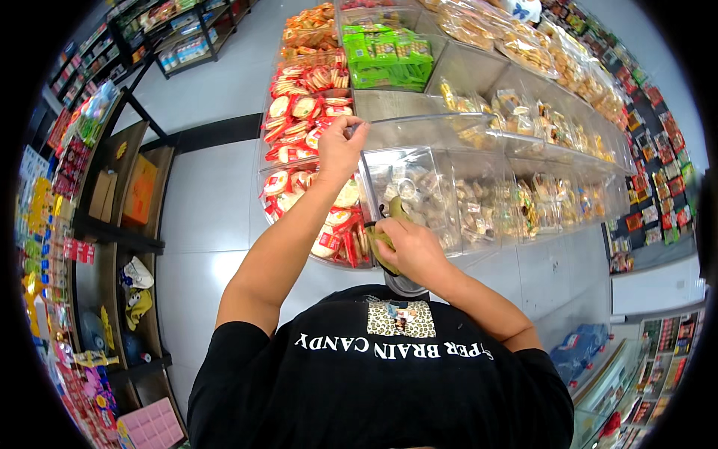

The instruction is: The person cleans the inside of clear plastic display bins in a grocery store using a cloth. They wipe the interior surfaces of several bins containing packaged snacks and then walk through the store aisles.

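Note:
My left hand (341,150) grips the far corner of a clear acrylic bin lid (425,160), its fingers pinched at the edge. In my right hand (412,247) is a bunched olive-green cloth (382,247) with dark edging, held against the lid's near left side. Under and behind the clear plastic lie small wrapped snacks (477,207). Red-wrapped round crackers (336,224) fill the bins just left of both hands. The palm and some fingers of my right hand are hidden.
Green snack packets (387,53) sit in a bin farther back. Bagged baked snacks (521,47) line the upper tier. Wooden shelving with a black frame (120,241) stands to the left, across the tiled floor (207,196). Blue water jugs (580,351) lie at the lower right.

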Demonstrator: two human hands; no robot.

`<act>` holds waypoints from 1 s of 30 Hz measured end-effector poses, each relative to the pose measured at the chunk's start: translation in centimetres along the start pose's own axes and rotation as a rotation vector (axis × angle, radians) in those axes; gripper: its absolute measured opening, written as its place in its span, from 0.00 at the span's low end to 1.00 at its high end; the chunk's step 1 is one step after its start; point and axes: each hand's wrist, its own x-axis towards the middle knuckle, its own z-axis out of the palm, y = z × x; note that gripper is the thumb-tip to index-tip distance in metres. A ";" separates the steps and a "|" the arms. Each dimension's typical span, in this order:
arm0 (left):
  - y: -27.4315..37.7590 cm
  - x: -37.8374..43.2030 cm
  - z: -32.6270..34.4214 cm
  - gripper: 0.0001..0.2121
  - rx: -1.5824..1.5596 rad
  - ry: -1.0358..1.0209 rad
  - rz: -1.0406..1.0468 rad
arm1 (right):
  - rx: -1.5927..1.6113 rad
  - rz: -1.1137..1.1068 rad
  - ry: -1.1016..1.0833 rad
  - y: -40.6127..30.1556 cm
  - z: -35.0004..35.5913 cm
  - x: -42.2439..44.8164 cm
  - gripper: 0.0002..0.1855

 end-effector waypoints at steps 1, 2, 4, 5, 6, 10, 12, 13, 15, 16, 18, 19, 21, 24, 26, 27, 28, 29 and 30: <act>0.2 -0.1 0.1 0.07 0.008 0.003 -0.002 | -0.006 0.023 -0.021 -0.2 0.0 -0.6 0.08; 0.5 -0.2 0.1 0.07 0.042 0.001 -0.002 | -0.012 0.046 -0.042 -0.4 0.0 -1.2 0.08; 1.4 -0.4 0.1 0.05 0.054 -0.028 -0.021 | -0.015 0.072 -0.062 -0.8 0.0 -2.4 0.08; 1.9 -0.6 0.2 0.04 0.060 -0.043 -0.031 | -0.013 0.073 -0.061 -0.8 -0.1 -2.9 0.08; 2.3 -0.7 0.2 0.05 0.034 -0.031 -0.020 | -0.008 0.072 -0.060 -1.1 0.0 -3.4 0.08; 2.6 -0.7 0.0 0.06 0.086 -0.024 0.023 | -0.017 0.133 -0.262 -2.2 -1.2 -5.4 0.09; 2.7 -0.7 0.1 0.07 0.102 -0.033 0.026 | 0.067 0.117 -0.408 -2.0 -2.2 -5.9 0.10; 2.4 -0.5 0.0 0.08 0.086 -0.035 0.029 | 0.151 0.180 -0.276 -1.9 -2.5 -5.4 0.09; 1.3 -0.1 0.0 0.08 0.054 -0.032 0.036 | 0.314 0.296 -0.010 -1.3 -3.4 -3.9 0.09; 1.4 0.0 0.0 0.09 0.053 -0.046 0.026 | 0.311 0.321 0.029 -1.3 -3.8 -3.1 0.09; 2.1 -0.3 0.2 0.09 0.107 -0.034 0.067 | 0.305 0.366 0.102 -1.6 -4.2 -1.4 0.08; 2.6 -0.5 0.3 0.09 0.134 -0.024 0.088 | 0.307 0.376 0.098 -1.5 -3.9 -0.8 0.09; 2.4 -0.6 0.2 0.09 0.085 -0.034 0.086 | 0.310 0.393 0.080 -0.8 -2.7 -0.1 0.11; 2.0 -0.4 0.1 0.08 0.061 -0.039 0.048 | 0.391 0.403 0.091 -0.4 -1.8 0.5 0.11; 2.5 -0.6 0.4 0.08 0.065 -0.027 0.047 | 0.471 0.442 0.086 0.3 -1.4 0.6 0.11; 2.6 -0.8 0.3 0.08 0.070 -0.020 0.046 | 0.524 0.471 0.070 0.5 -1.2 0.7 0.10; 2.6 -0.8 0.3 0.08 0.117 -0.010 0.072 | 0.576 0.501 0.054 0.7 -1.1 0.7 0.10; 2.7 -0.9 0.2 0.09 0.135 -0.009 0.068 | 0.490 0.489 0.045 0.4 -1.0 0.8 0.10; 2.9 -0.9 0.2 0.09 0.153 -0.009 0.067 | 0.402 0.474 0.039 0.2 -0.9 1.0 0.10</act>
